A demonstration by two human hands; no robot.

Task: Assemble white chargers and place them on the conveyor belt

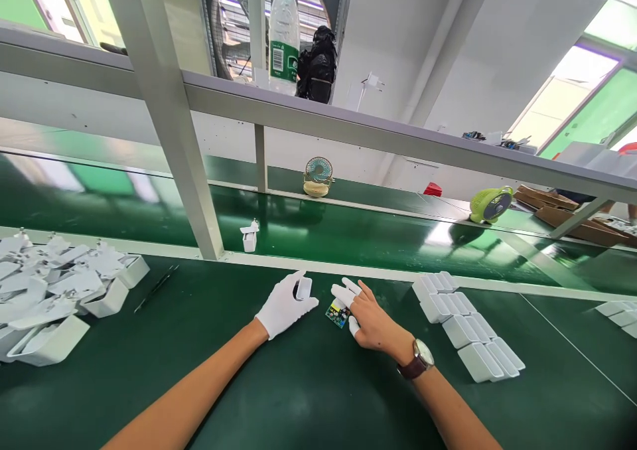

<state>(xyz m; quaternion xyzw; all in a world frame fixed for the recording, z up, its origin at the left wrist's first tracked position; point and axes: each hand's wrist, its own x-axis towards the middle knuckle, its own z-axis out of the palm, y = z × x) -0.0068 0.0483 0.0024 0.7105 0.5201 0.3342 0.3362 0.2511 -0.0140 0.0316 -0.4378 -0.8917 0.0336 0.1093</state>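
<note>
My left hand (287, 306), in a white glove, is closed around a small white plastic case (304, 289) with its hollow side showing. Just to the right is a small green circuit board (338, 314) with yellow and dark parts. My right hand (371, 317) has white finger covers on the thumb and some fingers. Its fingertips lie over the board's upper edge and the thumb is at its right side, so the hand grips it; part of the board is hidden. The case and the board are apart.
White cases (468, 324) stand in rows at the right. A heap of white parts (54, 291) covers the left, beside a thin dark tool (156, 289). Beyond the bench edge, a white plug adapter (249, 236) sits on the green belt (348, 231). A metal post (174, 118) rises ahead.
</note>
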